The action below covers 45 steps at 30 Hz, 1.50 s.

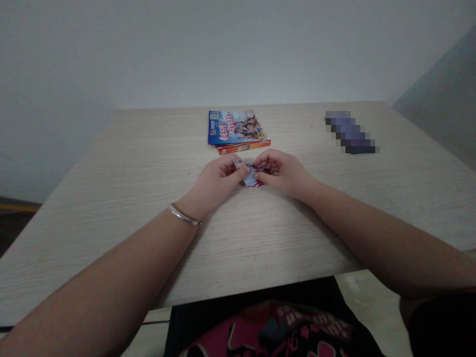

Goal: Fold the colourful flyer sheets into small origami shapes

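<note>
A small folded piece of printed paper [253, 176], white with red and blue marks, sits between my two hands at the middle of the wooden table [122, 163]. My left hand [217, 183] pinches its left side with thumb and fingers closed. My right hand [284, 171] grips its right side, fingers curled over it. A silver bangle [184, 215] circles my left wrist. Most of the paper is hidden by my fingers.
A small stack of colourful books or magazines [237, 130] lies just behind my hands. A dark, blurred-out object [351, 132] lies at the back right of the table. A pale wall stands behind the table.
</note>
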### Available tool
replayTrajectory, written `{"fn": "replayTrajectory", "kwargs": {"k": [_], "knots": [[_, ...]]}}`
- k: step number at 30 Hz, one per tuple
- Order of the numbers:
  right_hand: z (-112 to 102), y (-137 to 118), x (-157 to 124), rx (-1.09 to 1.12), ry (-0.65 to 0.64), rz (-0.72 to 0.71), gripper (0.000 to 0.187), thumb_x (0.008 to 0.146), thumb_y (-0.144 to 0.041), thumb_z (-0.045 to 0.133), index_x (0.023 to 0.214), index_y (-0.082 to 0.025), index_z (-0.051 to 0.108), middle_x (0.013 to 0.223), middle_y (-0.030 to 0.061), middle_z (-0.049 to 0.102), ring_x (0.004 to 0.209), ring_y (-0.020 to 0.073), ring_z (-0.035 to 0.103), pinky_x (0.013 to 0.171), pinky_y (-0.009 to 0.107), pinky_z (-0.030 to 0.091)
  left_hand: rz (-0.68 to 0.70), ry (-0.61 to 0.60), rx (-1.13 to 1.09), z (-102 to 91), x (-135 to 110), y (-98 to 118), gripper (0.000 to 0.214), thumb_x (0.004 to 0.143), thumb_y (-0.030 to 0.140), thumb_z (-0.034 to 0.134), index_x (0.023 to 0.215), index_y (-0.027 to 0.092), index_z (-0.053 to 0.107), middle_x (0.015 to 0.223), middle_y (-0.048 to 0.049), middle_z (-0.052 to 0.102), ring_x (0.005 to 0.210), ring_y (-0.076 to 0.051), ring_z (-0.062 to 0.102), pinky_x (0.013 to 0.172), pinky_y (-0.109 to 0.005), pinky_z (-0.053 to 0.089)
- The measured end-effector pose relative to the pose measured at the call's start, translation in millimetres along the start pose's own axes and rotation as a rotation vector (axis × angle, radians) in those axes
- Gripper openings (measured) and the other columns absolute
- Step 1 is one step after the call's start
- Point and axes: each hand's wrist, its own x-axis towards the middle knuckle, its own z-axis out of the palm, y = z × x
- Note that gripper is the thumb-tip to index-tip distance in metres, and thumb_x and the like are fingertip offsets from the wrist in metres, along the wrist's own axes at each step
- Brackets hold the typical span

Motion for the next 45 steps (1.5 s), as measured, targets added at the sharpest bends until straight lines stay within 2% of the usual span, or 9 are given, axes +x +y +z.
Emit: {"fn": "replayTrajectory", "kwargs": {"k": [7, 13, 20, 24, 27, 30, 36, 40, 45], "knots": [[0, -3, 3, 0.152, -0.027, 0.094, 0.022, 0.071, -0.023, 0.075, 0.087, -0.022, 0.059, 0.082, -0.0013, 0.070, 0.073, 0.0141, 0.067, 0.071, 0.031, 0.056, 0.020, 0.102, 0.054, -1.1, -2, 13, 0.024, 0.090, 0.034, 0.056, 0.075, 0.018, 0.064, 0.071, -0.0010, 0.064, 0.068, -0.014, 0.057, 0.064, -0.026, 0.047], [0, -5, 4, 0.167, -0.046, 0.200, 0.023, 0.071, -0.018, 0.076, 0.085, -0.023, 0.058, 0.073, -0.0033, 0.069, 0.064, 0.0126, 0.064, 0.062, 0.028, 0.054, -0.121, 0.082, -0.073, 0.1, -3, 12, 0.032, 0.093, 0.038, 0.053, 0.069, 0.019, 0.058, 0.064, -0.0006, 0.063, 0.060, -0.015, 0.059, 0.059, -0.026, 0.049], [1, -6, 3, 0.071, -0.056, 0.265, 0.022, 0.075, -0.017, 0.074, 0.087, -0.024, 0.057, 0.077, -0.0027, 0.072, 0.070, 0.0152, 0.069, 0.066, 0.030, 0.056, -0.150, 0.112, 0.208, 0.1, 2, 14, 0.027, 0.093, 0.030, 0.053, 0.070, 0.018, 0.061, 0.060, 0.0006, 0.064, 0.057, -0.014, 0.060, 0.058, -0.024, 0.046], [0, -7, 2, -0.065, -0.028, 0.278, 0.026, 0.077, -0.019, 0.074, 0.090, -0.025, 0.053, 0.063, -0.0064, 0.065, 0.058, 0.0159, 0.065, 0.056, 0.029, 0.050, -0.111, 0.123, 0.148, 0.4, 2, 4, 0.018, 0.087, 0.031, 0.062, 0.099, 0.017, 0.061, 0.069, 0.0019, 0.065, 0.064, -0.015, 0.063, 0.060, -0.025, 0.047], [0, -8, 1, -0.103, 0.016, 0.296, 0.028, 0.079, -0.021, 0.071, 0.089, -0.026, 0.045, 0.056, -0.0101, 0.059, 0.049, 0.0149, 0.060, 0.049, 0.027, 0.044, -0.076, 0.076, 0.211, 1.5, 0, -2, 0.061, 0.078, 0.025, 0.073, 0.131, 0.017, 0.045, 0.083, 0.0000, 0.067, 0.077, -0.018, 0.067, 0.071, -0.030, 0.051], [-2, -10, 1, -0.248, 0.025, 0.263, 0.024, 0.079, -0.022, 0.069, 0.084, -0.025, 0.046, 0.057, -0.0090, 0.059, 0.051, 0.0136, 0.058, 0.051, 0.026, 0.040, 0.014, 0.089, 0.469, 1.0, -1, -3, 0.057, 0.078, 0.023, 0.075, 0.128, 0.018, 0.049, 0.095, -0.0052, 0.071, 0.093, -0.023, 0.066, 0.089, -0.041, 0.050], [-4, -23, 0, -0.814, -0.013, 0.237, 0.013, 0.082, -0.034, 0.069, 0.082, -0.022, 0.064, 0.066, -0.0023, 0.064, 0.058, 0.0142, 0.054, 0.054, 0.028, 0.030, 0.208, -0.105, 0.841, -3.0, -2, 7, 0.015, 0.091, 0.025, 0.060, 0.097, 0.019, 0.073, 0.104, -0.0095, 0.072, 0.099, -0.026, 0.063, 0.091, -0.043, 0.048], [-8, -25, 1, -0.888, -0.038, 0.233, 0.016, 0.085, -0.036, 0.065, 0.078, -0.022, 0.068, 0.066, -0.0009, 0.065, 0.059, 0.0147, 0.053, 0.055, 0.029, 0.029, 0.278, -0.211, 0.939, -2.8, -5, 12, 0.026, 0.098, 0.030, 0.052, 0.105, 0.018, 0.074, 0.108, -0.0106, 0.073, 0.102, -0.027, 0.064, 0.094, -0.044, 0.047], [-20, -12, 4, -0.859, -0.103, -0.035, 0.009, 0.081, -0.028, 0.067, 0.078, -0.020, 0.070, 0.075, 0.0013, 0.068, 0.072, 0.0160, 0.058, 0.069, 0.029, 0.039, 0.313, -0.307, 0.988, -1.3, -8, 7, 0.043, 0.103, 0.035, 0.043, 0.139, 0.017, 0.059, 0.141, -0.0111, 0.062, 0.132, -0.034, 0.053, 0.113, -0.056, 0.035]]}}
